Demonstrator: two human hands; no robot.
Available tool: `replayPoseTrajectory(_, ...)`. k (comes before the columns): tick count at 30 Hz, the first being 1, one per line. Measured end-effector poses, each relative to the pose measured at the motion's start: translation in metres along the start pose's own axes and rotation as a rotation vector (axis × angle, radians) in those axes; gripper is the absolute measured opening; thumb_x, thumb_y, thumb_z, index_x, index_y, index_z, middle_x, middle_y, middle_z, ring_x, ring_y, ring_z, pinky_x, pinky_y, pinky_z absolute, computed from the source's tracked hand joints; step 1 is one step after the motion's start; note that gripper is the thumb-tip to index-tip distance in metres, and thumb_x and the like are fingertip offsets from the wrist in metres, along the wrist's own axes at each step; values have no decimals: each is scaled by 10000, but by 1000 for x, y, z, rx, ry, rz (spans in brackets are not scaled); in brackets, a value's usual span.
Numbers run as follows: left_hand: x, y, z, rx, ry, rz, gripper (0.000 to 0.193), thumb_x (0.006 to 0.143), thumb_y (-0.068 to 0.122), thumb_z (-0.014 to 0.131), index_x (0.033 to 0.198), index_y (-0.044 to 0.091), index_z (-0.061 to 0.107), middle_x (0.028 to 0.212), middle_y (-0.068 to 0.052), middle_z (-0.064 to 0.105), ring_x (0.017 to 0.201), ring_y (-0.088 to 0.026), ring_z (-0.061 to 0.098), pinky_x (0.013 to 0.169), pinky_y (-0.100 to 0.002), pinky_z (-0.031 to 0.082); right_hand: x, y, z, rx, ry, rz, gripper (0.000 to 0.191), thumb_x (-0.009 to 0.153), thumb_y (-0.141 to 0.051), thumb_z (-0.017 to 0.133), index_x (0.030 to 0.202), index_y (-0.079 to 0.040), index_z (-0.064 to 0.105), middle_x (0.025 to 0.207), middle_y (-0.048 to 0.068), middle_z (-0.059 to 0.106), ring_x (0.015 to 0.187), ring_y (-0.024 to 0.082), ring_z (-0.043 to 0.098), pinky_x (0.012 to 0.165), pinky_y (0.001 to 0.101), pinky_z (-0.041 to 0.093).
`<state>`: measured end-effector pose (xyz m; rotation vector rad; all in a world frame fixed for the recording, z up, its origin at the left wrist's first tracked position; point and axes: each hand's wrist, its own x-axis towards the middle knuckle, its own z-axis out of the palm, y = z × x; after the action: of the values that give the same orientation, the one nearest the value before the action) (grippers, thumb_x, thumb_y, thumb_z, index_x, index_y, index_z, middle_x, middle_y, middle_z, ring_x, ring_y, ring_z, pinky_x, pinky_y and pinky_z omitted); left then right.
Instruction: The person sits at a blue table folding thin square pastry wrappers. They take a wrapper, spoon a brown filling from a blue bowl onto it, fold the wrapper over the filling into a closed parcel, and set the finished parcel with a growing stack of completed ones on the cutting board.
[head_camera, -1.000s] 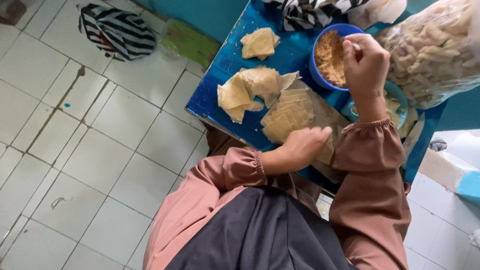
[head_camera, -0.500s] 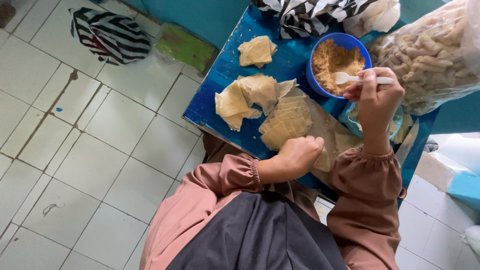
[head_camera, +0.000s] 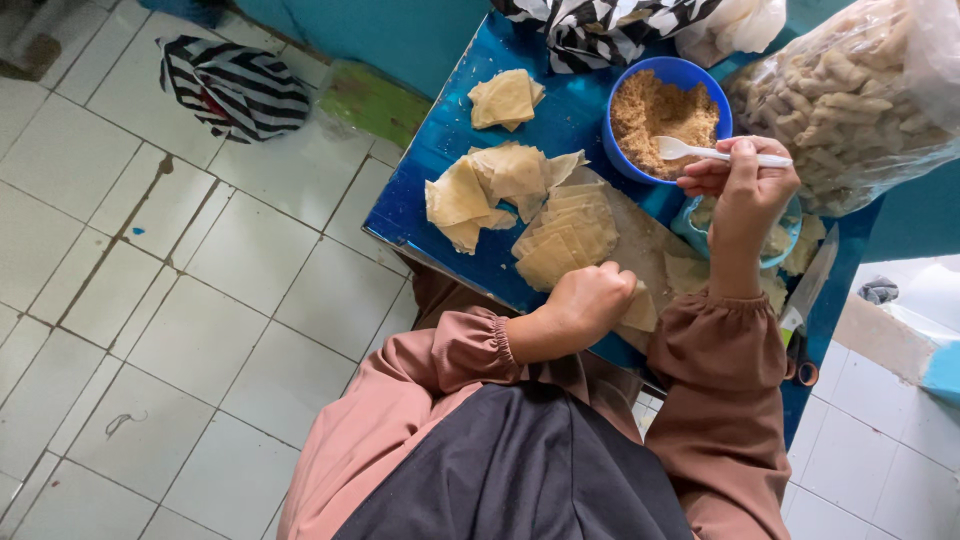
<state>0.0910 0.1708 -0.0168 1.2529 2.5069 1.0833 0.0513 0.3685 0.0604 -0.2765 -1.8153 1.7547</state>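
Observation:
My right hand (head_camera: 742, 190) grips a white plastic spoon (head_camera: 700, 153) whose bowl rests over the brown crumbly filling in a blue bowl (head_camera: 668, 75). My left hand (head_camera: 590, 298) is closed on a folded piece of thin yellowish dough (head_camera: 640, 310) at the near edge of the blue table (head_camera: 430, 160). Just beyond that hand lies a fanned stack of square dough sheets (head_camera: 570, 235). More loose dough sheets (head_camera: 490, 185) lie left of the stack, and a small folded pile (head_camera: 505, 98) sits farther back.
A large clear bag of fried snacks (head_camera: 850, 100) fills the table's right side. A knife (head_camera: 810, 290) lies along the right edge. A small dish (head_camera: 780, 240) sits under my right wrist. A striped black-and-white bag (head_camera: 235, 85) lies on the white tiled floor.
My right hand has come back from over the blue bowl toward me, now holding the spoon at the bowl's near rim. My left hand stays on the dough piece.

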Motion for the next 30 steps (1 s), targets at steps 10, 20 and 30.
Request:
replayPoseTrajectory(10, -8, -7, -9, -41, 45, -37, 112, 927, 126, 640, 922, 23, 595, 874, -187, 668, 777, -371, 710, 658, -442, 582, -20, -25, -29, 217, 88, 82, 186, 1127, -119, 537, 1104, 50, 611, 892, 216, 713, 726, 288, 744, 676, 384, 636)
replayPoseTrajectory(20, -27, -10, -29, -203, 133, 12, 126, 905, 89, 671, 966, 19, 585, 916, -200, 645, 845, -405, 676, 733, -455, 563, -164, -34, -57, 169, 146, 308, 236, 1130, -168, 504, 1121, 35, 623, 893, 207, 722, 716, 277, 703, 704, 381, 602)
replayPoseTrajectory(30, -30, -10, -33, -372, 213, -5, 221, 895, 47, 660, 1101, 52, 580, 1018, -181, 631, 953, -390, 654, 802, -439, 551, -218, -29, -30, -443, -140, -178, 180, 1141, -72, 530, 1210, 69, 619, 1041, 192, 736, 916, 257, 746, 853, 345, 621)
